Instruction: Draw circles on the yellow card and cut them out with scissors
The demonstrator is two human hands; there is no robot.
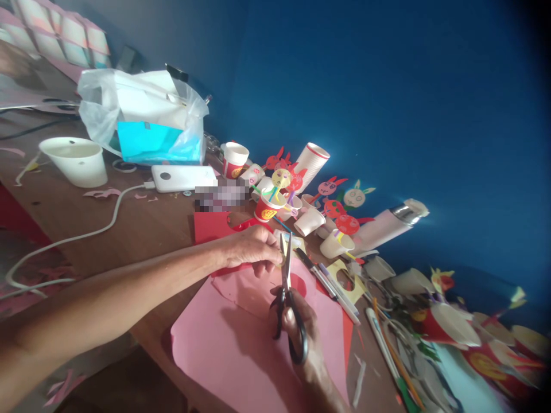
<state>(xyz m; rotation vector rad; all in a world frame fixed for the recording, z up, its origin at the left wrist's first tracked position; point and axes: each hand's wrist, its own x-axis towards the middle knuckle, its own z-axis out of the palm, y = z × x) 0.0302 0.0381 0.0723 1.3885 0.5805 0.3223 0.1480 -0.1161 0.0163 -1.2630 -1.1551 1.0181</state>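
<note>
My right hand (305, 327) grips a pair of scissors (287, 281) by the black handles. Their blades point away from me and stand slightly apart. Just left of the blades, my left hand (253, 252) is closed, with thumb and fingers pinching what looks like a small yellowish piece of paper (282, 259); most of it is hidden. Beneath both hands lies a large pink paper sheet (215, 350), partly over red paper (206, 226). Markers (322, 278) and a yellow paper with a round hole (357, 289) lie right of the scissors.
Paper cups with animal-face cutouts (282, 178) line the wall side, beside a stack of cups (312, 163) and a tilted thermos (387, 226). At left are a white cup (77, 163), a cabled power bank (183, 178) and a plastic bag (150, 109). Another person's hand (17, 60) shows at far left.
</note>
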